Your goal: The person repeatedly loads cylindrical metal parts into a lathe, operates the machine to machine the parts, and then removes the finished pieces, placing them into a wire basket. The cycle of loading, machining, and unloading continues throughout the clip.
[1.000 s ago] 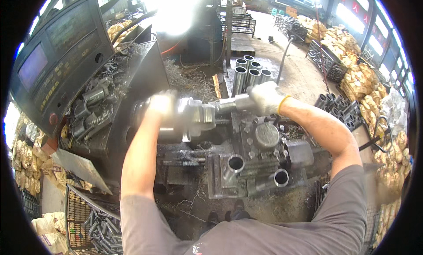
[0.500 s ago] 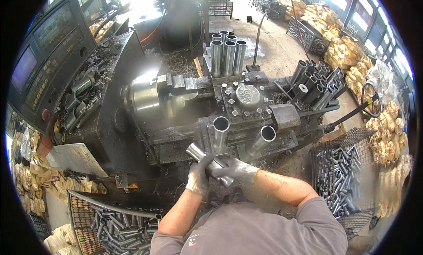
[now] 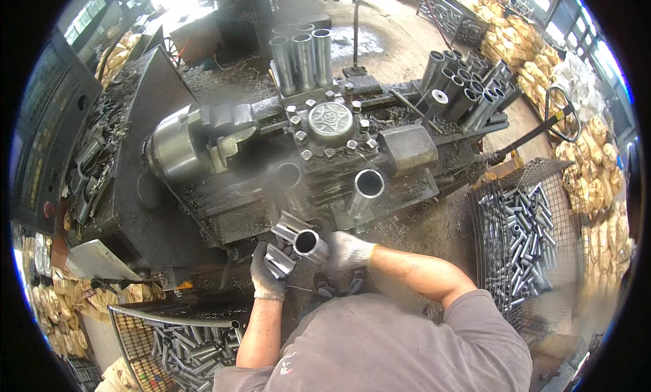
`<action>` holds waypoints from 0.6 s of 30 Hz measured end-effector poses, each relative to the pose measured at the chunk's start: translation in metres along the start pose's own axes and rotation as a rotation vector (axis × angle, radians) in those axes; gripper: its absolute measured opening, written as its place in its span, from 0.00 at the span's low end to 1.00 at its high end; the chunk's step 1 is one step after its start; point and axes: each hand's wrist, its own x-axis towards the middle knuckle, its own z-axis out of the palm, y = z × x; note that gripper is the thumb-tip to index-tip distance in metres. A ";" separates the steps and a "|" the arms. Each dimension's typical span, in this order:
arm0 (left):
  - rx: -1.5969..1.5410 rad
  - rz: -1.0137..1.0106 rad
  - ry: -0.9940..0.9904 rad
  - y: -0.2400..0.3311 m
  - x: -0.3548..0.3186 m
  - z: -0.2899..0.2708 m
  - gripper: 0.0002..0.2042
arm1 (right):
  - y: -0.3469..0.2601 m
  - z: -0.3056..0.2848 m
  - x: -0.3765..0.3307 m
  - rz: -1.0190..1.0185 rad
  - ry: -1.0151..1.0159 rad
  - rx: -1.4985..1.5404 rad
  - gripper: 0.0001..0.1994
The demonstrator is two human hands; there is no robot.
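Observation:
Both my hands wear grey work gloves and sit low in front of the lathe. My right hand (image 3: 347,250) grips a short shiny metal tube (image 3: 297,233) whose open end faces the camera. My left hand (image 3: 266,277) holds a second short metal piece (image 3: 279,260) just below that tube, and the two touch. Above the hands are the lathe's tool block (image 3: 330,124) with two tube holders (image 3: 368,185) and, to the left, the round steel chuck (image 3: 178,147).
Upright tubes (image 3: 302,53) stand behind the tool block, with more (image 3: 468,87) at the right. A wire basket (image 3: 488,189) of cut tubes sits right of me, another (image 3: 129,314) at lower left. A control panel (image 3: 41,141) is far left. Sacks line the right side.
A second ago both hands were up at the chuck. They came down toward my body with the metal tube. Since half a second ago they have barely moved.

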 end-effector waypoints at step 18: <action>1.255 0.829 -0.222 -0.012 -0.062 0.117 0.35 | 0.139 -0.072 0.020 -0.433 0.810 -0.120 0.24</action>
